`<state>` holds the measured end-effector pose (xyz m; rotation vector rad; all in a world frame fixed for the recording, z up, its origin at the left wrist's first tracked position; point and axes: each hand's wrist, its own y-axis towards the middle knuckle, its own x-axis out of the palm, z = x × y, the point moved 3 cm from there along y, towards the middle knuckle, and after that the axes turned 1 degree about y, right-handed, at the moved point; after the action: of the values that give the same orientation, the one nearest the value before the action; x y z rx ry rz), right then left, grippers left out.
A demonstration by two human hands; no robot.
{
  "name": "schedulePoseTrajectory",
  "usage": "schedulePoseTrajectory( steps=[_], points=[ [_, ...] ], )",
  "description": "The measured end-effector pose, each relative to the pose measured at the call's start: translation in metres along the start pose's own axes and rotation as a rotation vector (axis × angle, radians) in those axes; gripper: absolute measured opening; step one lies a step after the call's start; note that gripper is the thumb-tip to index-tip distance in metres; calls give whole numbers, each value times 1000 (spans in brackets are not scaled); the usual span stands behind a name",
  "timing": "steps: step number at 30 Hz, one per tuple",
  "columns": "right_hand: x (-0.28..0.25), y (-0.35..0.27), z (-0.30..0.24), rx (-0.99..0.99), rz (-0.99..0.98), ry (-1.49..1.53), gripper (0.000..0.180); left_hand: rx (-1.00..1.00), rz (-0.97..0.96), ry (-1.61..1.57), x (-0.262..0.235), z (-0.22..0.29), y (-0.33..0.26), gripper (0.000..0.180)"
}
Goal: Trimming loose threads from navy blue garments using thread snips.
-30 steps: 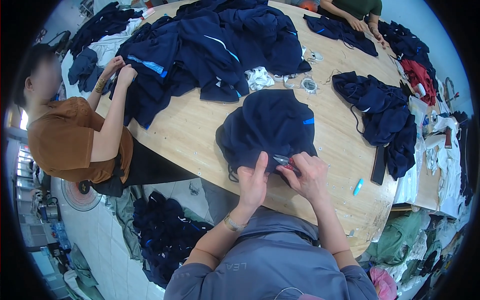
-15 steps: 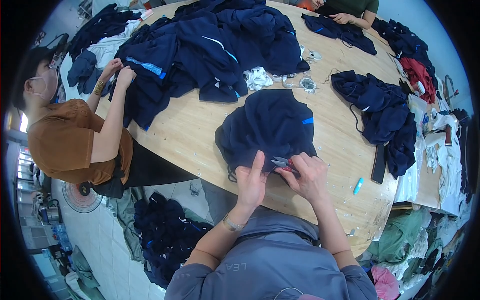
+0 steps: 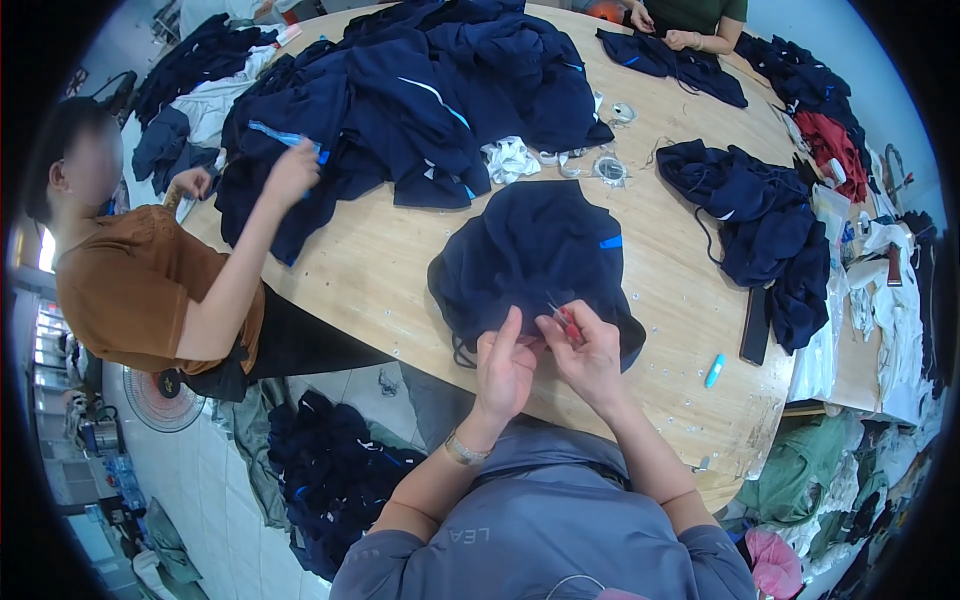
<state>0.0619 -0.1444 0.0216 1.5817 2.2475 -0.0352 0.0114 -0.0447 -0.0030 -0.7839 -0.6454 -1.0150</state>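
Two hands meet at the near edge of the wooden table [image 3: 380,270], where your left hand [image 3: 503,368] and right hand [image 3: 588,352] work side by side on a dark blue garment [image 3: 535,250]. Your right hand pinches a small red-handled snipper [image 3: 565,318], its tip resting on the cloth's near hem; your left hand pinches that hem just beside it, fingers drawn together. The garment lies bunched on the tabletop straight ahead of you, its nearest fold under both hands and close to the rounded table edge.

Bare wood opens to your left of the garment, reaching toward a co-worker's arm [image 3: 245,265], and to your right as far as a light blue marker [image 3: 713,371] and a black strap [image 3: 756,325]. Beyond the garment, a large heap [image 3: 420,100] of dark blue clothes fills the table's middle, with a smaller pile [image 3: 750,220] well apart on your right. Another person's hands [image 3: 665,28] work at the far edge. More dark clothes lie on the tiled floor [image 3: 215,470] to your left, below the table.
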Motion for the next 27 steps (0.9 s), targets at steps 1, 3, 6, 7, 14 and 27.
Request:
schedulePoseTrajectory(
  steps=[1,3,6,7,14,27],
  points=[
    [2,-1,1,16,-36,40,19,23,-5,28,1,1,0,27],
    [-3,-5,-4,20,-117,85,14,-3,-79,57,-9,3,3,25],
    [-12,-13,-13,-164,-148,156,13,-17,-80,40,5,7,5,22],
    [-15,-17,-7,-166,-150,155,13,-6,-8,-6,11,10,5,20],
    [-26,-15,18,-51,48,-45,23,37,-120,-17,5,9,10,26],
    [-23,-2,1,-332,15,-512,29,182,-26,162,9,9,2,16]
  ],
)
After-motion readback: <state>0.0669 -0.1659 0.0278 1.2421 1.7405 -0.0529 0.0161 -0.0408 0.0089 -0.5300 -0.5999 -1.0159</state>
